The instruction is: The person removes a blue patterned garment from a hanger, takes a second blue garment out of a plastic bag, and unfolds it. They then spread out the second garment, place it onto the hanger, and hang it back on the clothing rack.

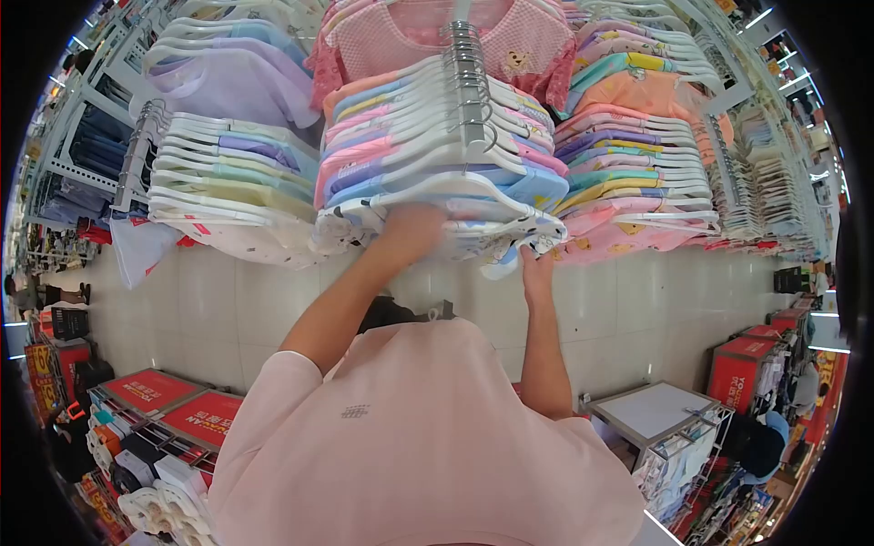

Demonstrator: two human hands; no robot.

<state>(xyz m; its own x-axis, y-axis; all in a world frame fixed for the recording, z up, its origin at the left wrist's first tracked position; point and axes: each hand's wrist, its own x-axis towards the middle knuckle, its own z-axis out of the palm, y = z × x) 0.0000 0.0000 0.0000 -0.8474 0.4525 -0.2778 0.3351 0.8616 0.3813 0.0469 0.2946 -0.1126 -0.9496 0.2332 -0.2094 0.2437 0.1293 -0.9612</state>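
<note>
On my feed the left hand [416, 233] lies blurred against a white printed garment [469, 239], at the front of the middle row of hung clothes [369, 164], and I cannot tell how its fingers stand. I have the right hand [537, 262] at that garment's right edge, its fingers narrow, pinching the cloth. A white hanger [451, 189] shows just beyond the left hand. I see pastel clothes [232, 168] left of the middle row and a pink garment [628, 238] to its right

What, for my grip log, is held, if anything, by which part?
The right hand seems to pinch the front shirt by its right edge; the left hand is too blurred to tell.
</note>
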